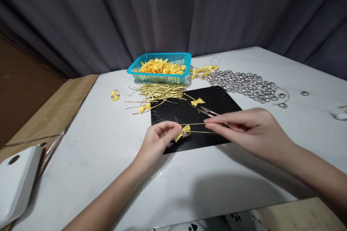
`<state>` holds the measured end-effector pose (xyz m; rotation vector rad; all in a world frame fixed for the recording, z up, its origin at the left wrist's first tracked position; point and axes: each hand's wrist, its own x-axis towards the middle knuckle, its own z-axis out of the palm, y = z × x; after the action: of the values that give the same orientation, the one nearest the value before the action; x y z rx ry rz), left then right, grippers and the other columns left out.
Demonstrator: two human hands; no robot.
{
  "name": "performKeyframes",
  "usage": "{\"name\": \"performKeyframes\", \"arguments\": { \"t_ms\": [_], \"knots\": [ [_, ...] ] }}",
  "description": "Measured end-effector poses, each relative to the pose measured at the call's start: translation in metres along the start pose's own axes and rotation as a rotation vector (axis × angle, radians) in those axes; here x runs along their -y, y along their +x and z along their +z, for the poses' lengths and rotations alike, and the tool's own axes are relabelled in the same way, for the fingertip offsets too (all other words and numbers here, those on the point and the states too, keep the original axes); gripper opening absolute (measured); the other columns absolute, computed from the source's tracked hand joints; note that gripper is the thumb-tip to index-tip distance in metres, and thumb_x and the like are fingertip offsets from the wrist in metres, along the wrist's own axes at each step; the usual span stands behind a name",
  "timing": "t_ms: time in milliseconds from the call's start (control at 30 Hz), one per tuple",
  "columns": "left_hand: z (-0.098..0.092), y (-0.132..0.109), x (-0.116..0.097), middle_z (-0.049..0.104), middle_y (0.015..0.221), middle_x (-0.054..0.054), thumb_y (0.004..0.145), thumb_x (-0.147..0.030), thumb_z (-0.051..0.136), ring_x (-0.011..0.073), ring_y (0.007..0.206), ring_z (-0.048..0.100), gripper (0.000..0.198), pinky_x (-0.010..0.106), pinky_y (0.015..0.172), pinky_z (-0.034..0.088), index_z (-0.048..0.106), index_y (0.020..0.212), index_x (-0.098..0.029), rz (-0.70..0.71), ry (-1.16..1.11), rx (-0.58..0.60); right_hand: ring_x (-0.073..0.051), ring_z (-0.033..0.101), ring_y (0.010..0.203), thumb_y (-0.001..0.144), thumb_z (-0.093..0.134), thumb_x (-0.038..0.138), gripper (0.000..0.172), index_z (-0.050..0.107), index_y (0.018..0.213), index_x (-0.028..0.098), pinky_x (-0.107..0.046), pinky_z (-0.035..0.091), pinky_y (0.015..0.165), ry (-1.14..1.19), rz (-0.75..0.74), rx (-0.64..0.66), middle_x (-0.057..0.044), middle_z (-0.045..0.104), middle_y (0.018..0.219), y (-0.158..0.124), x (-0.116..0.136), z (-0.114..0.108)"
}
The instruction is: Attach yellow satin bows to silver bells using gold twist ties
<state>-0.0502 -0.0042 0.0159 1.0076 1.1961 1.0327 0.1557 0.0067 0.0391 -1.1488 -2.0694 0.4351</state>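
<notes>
My left hand [159, 139] pinches a yellow ribbon bow [186, 129] with a small silvery bead at its middle, above the front of a black mat [173, 115]. From the bow, two strands of gold cord [197, 131] run to the right. My right hand [249, 128] is closed on the cord between thumb and forefinger and holds it stretched. Partly behind the right fingers lie small scissors [208, 111], blades pointing left. Another yellow bow with cord [197, 102] rests at the mat's back, and one more bow [145, 108] is at its left edge.
Beyond the mat lies a pile of gold cords [162, 92]. Behind it stands a turquoise basket [159, 76] of yellow bows. Silver beads [244, 85] spread at the back right, beside several corded bows [204, 70]. A single bow [115, 95] lies left; a white container [20, 184] stands front left.
</notes>
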Motion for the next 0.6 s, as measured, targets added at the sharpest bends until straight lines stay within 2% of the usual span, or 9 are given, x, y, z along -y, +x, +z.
{"name": "performKeyframes", "arguments": {
  "t_ms": [100, 167, 233, 300, 433, 533, 600],
  "knots": [
    [-0.001, 0.000, 0.004, 0.060, 0.064, 0.000, 0.070, -0.026, 0.070, 0.0105, 0.059, 0.048, 0.011, 0.022, 0.060, 0.036, 0.067, 0.067, -0.015, -0.003, -0.032, -0.035, -0.007, 0.046, 0.038, 0.079, 0.061, 0.018, 0.014, 0.073, 0.086, 0.019, -0.022, 0.037, 0.042, -0.068, -0.192, -0.021, 0.001, 0.062, 0.053, -0.012, 0.011, 0.008],
    [-0.002, 0.001, 0.006, 0.059, 0.064, 0.000, 0.070, -0.026, 0.070, 0.0099, 0.060, 0.048, 0.011, 0.022, 0.060, 0.036, 0.068, 0.067, -0.015, -0.015, -0.052, -0.053, -0.008, 0.055, 0.044, 0.080, 0.059, 0.013, 0.016, 0.072, 0.088, 0.018, -0.020, 0.041, 0.044, -0.065, -0.249, -0.018, 0.000, 0.069, 0.064, -0.018, 0.014, 0.016],
    [-0.002, 0.000, 0.007, 0.060, 0.065, 0.000, 0.070, -0.026, 0.070, 0.0099, 0.061, 0.049, 0.011, 0.021, 0.061, 0.037, 0.068, 0.069, -0.015, -0.029, -0.079, -0.064, -0.009, 0.059, 0.049, 0.082, 0.056, 0.011, 0.018, 0.071, 0.090, 0.017, -0.019, 0.042, 0.045, -0.047, -0.244, -0.003, -0.001, 0.069, 0.065, -0.023, 0.016, 0.024],
    [-0.001, 0.000, 0.008, 0.062, 0.067, 0.000, 0.070, -0.026, 0.070, 0.0102, 0.062, 0.050, 0.011, 0.021, 0.062, 0.037, 0.069, 0.070, -0.015, -0.042, -0.097, -0.073, -0.009, 0.056, 0.046, 0.085, 0.050, 0.013, 0.020, 0.070, 0.088, 0.017, -0.020, 0.039, 0.044, -0.058, -0.239, 0.081, 0.000, 0.066, 0.059, -0.027, 0.017, 0.030],
    [0.004, -0.003, 0.009, 0.063, 0.069, 0.001, 0.070, -0.027, 0.070, 0.0109, 0.064, 0.052, 0.013, 0.022, 0.063, 0.038, 0.068, 0.070, -0.014, -0.070, -0.080, -0.044, -0.008, 0.039, 0.040, 0.088, 0.039, 0.013, 0.027, 0.064, 0.079, 0.017, -0.024, 0.027, 0.043, -0.083, -0.240, 0.371, 0.002, 0.051, 0.049, -0.028, 0.021, 0.032],
    [0.006, -0.005, 0.008, 0.062, 0.069, 0.001, 0.069, -0.026, 0.070, 0.0110, 0.065, 0.052, 0.011, 0.022, 0.064, 0.039, 0.067, 0.068, -0.014, -0.038, -0.066, -0.034, -0.006, 0.030, 0.043, 0.086, 0.042, 0.013, 0.021, 0.060, 0.077, 0.017, -0.021, 0.025, 0.045, 0.088, -0.124, 0.461, 0.005, 0.038, 0.048, -0.024, 0.025, 0.030],
    [0.005, -0.006, 0.006, 0.061, 0.067, 0.001, 0.070, -0.025, 0.069, 0.0108, 0.063, 0.051, 0.011, 0.022, 0.062, 0.038, 0.067, 0.067, -0.015, -0.011, -0.052, -0.042, -0.005, 0.025, 0.043, 0.084, 0.045, 0.014, 0.015, 0.059, 0.077, 0.017, -0.019, 0.024, 0.045, 0.217, 0.020, 0.507, 0.008, 0.028, 0.047, -0.020, 0.026, 0.031]
  ]
}}
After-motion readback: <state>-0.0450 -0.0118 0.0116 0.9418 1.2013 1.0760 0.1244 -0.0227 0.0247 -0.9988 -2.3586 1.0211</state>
